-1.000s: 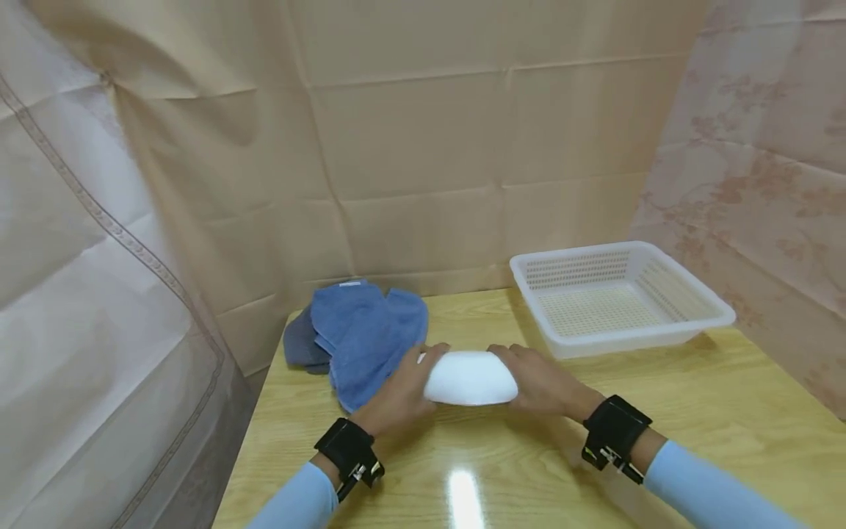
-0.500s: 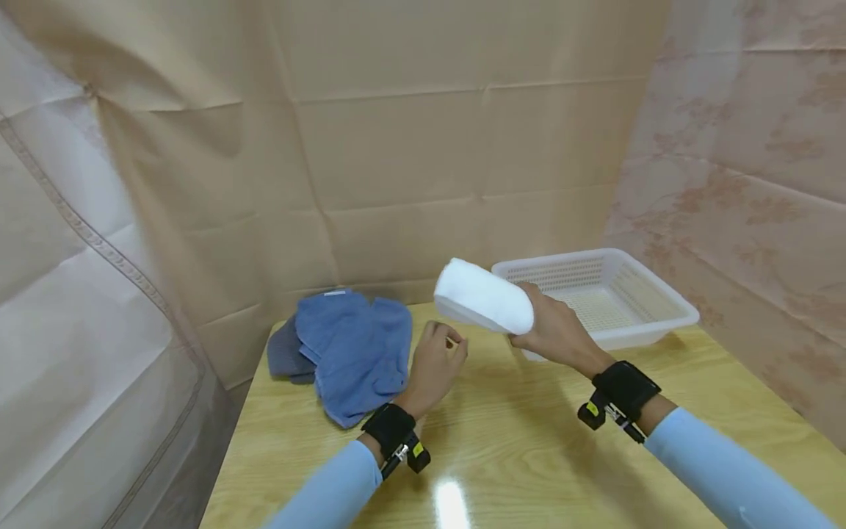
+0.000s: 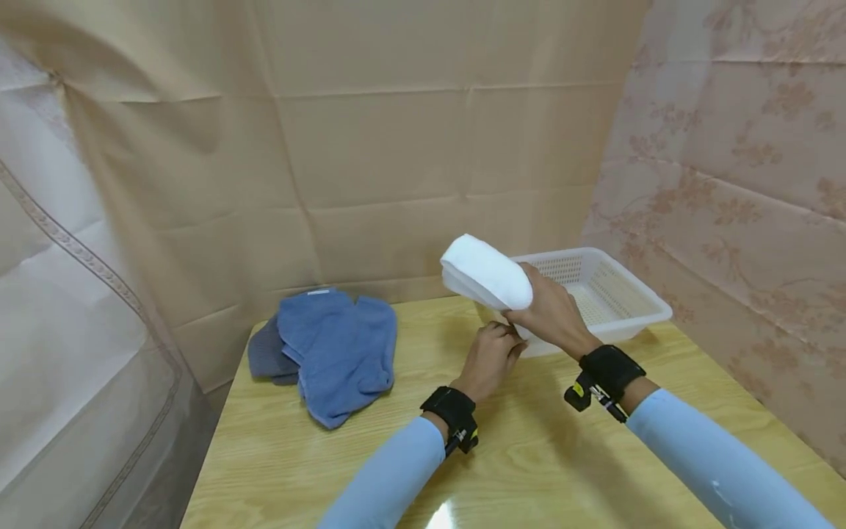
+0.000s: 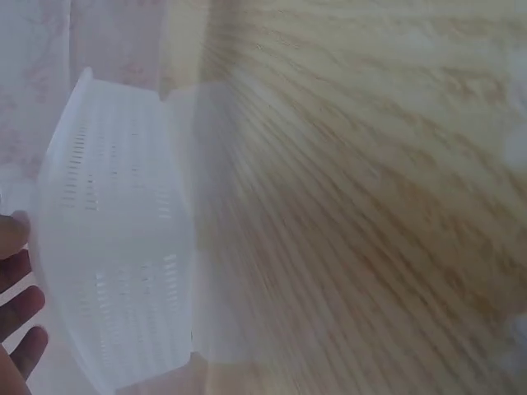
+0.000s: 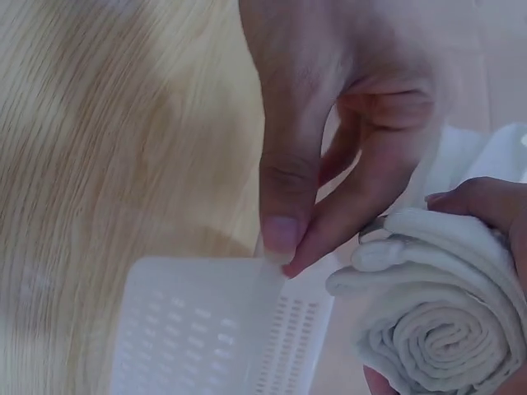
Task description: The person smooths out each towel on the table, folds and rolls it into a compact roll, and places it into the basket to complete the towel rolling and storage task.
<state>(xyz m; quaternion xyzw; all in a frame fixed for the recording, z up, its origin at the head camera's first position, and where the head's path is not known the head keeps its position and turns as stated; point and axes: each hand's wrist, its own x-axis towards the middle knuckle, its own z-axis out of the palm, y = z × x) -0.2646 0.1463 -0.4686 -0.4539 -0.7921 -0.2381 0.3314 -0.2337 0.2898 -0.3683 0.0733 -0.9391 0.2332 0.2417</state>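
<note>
Brought across to the near left corner of the basket (image 3: 624,328) since half a second ago: left hand (image 3: 489,358), now pinching the rim between thumb and forefinger. Also carried slightly upward and nearer to the basket: white roll (image 3: 487,272), held aloft in right hand (image 3: 551,308), with fingers and thumb curled round one end. Seen tilted, left end uppermost, against the basket's left side in the head view; impossible to tell whether directly above it.

Judging by the thick, spiralled layers in the right wrist view, probably light, soft and springy, with little chance of slipping or breaking. Less dependable at the loose outer folds, likely to unwind if pinched by a single flap. Better grasped round the full girth, near the middle, thumb pressed over the free edge.

Thin-walled, perforated and probably light but fairly stiff, in the basket's case, perhaps inclined to skid on the glossy table (image 3: 297,470); best held by the rim. Well apart, untouched by either hand: blue cloth (image 3: 344,349), overlapping grey cloth (image 3: 267,354).
</note>
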